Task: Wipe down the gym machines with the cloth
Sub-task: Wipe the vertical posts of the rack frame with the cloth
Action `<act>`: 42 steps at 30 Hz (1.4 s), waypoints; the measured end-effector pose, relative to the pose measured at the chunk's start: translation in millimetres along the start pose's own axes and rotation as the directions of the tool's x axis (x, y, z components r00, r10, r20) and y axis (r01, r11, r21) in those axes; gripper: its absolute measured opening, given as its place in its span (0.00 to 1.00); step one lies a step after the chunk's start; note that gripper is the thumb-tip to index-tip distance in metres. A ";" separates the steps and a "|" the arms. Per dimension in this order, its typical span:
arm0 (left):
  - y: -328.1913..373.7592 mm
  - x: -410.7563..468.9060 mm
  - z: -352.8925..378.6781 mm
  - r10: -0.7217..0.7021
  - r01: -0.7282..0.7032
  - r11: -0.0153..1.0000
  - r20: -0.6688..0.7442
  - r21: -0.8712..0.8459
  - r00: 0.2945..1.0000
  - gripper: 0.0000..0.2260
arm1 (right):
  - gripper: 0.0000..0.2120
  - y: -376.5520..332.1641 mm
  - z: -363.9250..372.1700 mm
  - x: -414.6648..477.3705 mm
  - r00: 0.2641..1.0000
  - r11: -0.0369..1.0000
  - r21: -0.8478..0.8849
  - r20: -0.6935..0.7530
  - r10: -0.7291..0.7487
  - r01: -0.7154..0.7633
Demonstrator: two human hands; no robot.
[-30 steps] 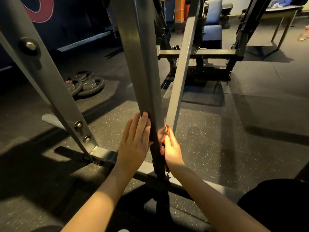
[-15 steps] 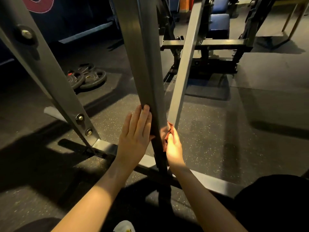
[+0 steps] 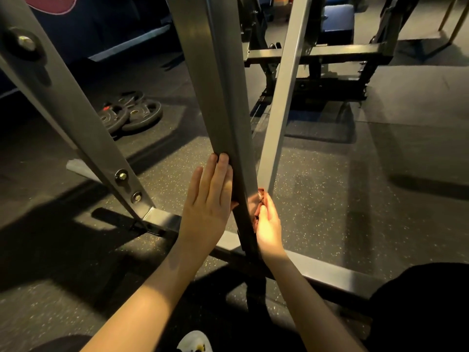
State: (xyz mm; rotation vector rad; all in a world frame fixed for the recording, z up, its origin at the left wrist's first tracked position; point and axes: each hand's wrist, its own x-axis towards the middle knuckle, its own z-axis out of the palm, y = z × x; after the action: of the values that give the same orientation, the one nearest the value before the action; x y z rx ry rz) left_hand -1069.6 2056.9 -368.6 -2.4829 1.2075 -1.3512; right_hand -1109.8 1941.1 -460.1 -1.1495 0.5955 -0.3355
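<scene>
A grey steel upright post (image 3: 218, 92) of the gym machine rises in front of me from a floor bar (image 3: 324, 269). My left hand (image 3: 209, 201) lies flat against the post's left face, fingers straight. On the post's right side my right hand (image 3: 267, 224) holds a small reddish-brown cloth (image 3: 260, 196) against the metal low down. Most of the cloth is hidden between the hand and the post.
A slanted brace with bolts (image 3: 76, 118) runs down at the left, and a thinner grey bar (image 3: 284, 97) leans right of the post. Weight plates (image 3: 132, 113) lie on the rubber floor. Another machine with a blue seat (image 3: 337, 19) stands behind. My knee (image 3: 426, 308) is lower right.
Both hands stay at the same spot on the post; the right hand with the cloth has shifted only slightly. My head has moved closer and tilted down a little.
</scene>
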 end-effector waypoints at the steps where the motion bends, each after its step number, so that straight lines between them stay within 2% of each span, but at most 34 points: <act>1: 0.3 0.1 -1.0 -0.004 0.004 1.000 -0.001 -0.005 1.000 0.29 | 0.20 -5.8 3.1 -2.6 1.000 1.000 0.000 0.002 -0.001 0.001; 6: 0.1 1.4 -1.1 -0.014 0.014 1.000 -0.030 -0.012 0.999 0.32 | 0.21 -61.3 23.7 -10.8 0.957 0.954 -0.097 0.088 -0.275 0.283; 9: 0.1 0.6 -1.5 -0.013 0.012 1.000 -0.018 -0.016 1.000 0.34 | 0.21 -46.7 17.4 -9.9 0.930 0.921 -0.129 0.068 -0.361 0.367; 13: -0.2 2.4 -4.0 -0.017 0.018 0.999 0.004 -0.045 1.000 0.32 | 0.20 5.7 7.3 -12.8 0.980 0.974 -0.112 0.009 -0.199 0.199; 15: 0.0 1.7 -4.0 -0.010 0.011 0.999 0.011 -0.035 1.000 0.33 | 0.20 -4.0 14.0 -19.1 0.992 0.990 -0.063 -0.011 -0.127 0.126; 17: -0.5 -0.3 -1.8 -0.008 0.008 1.000 0.002 -0.018 1.000 0.34 | 0.19 -31.9 22.4 -28.1 0.982 0.982 -0.006 -0.006 -0.190 0.190; 19: -2.0 -1.3 0.2 -0.009 0.008 0.999 -0.024 -0.037 1.000 0.35 | 0.21 -62.7 28.3 -32.9 0.934 0.932 -0.051 0.033 -0.357 0.358; 20: -2.3 -1.0 0.5 -0.012 0.010 0.999 -0.032 -0.050 0.999 0.35 | 0.21 -71.6 30.4 -31.2 0.925 0.924 -0.056 0.058 -0.376 0.379; 22: -1.2 -0.7 -0.8 -0.013 0.012 0.999 -0.031 -0.033 0.999 0.34 | 0.22 -75.2 31.2 -27.3 0.936 0.940 -0.011 0.098 -0.338 0.341; 26: 0.4 -0.7 -2.8 -0.016 0.016 1.000 0.002 -0.005 1.000 0.32 | 0.21 -25.4 17.5 -17.5 0.953 0.947 -0.115 0.069 -0.294 0.300; 31: 1.6 0.9 -2.1 -0.011 0.011 1.000 0.009 -0.016 1.000 0.32 | 0.21 -22.0 18.0 -22.4 0.995 0.996 0.029 0.050 -0.089 0.087; 34: 1.5 0.2 -2.1 -0.013 0.013 1.000 -0.002 -0.012 1.000 0.34 | 0.22 -46.4 29.5 -19.7 0.992 0.989 0.090 0.038 -0.119 0.115; 37: 1.8 -0.3 -2.7 -0.020 0.020 1.000 -0.012 -0.014 1.000 0.33 | 0.24 -40.1 26.6 -19.1 0.958 0.953 -0.103 0.055 -0.280 0.284; 39: 1.9 -0.1 -2.6 -0.019 0.018 0.999 -0.012 -0.034 1.000 0.33 | 0.23 -20.1 18.8 -20.0 0.963 0.956 -0.117 0.037 -0.266 0.268; 42: 1.1 1.4 -4.2 -0.023 0.023 0.998 -0.007 -0.051 1.000 0.32 | 0.19 1.6 11.6 -21.1 0.986 0.982 -0.097 -0.014 -0.164 0.162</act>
State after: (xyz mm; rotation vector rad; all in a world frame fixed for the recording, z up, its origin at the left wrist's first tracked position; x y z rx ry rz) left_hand -1073.0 2056.4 -365.5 -2.5357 1.2336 -1.3538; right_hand -1119.7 1961.8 -452.6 -1.2917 0.5424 -0.4643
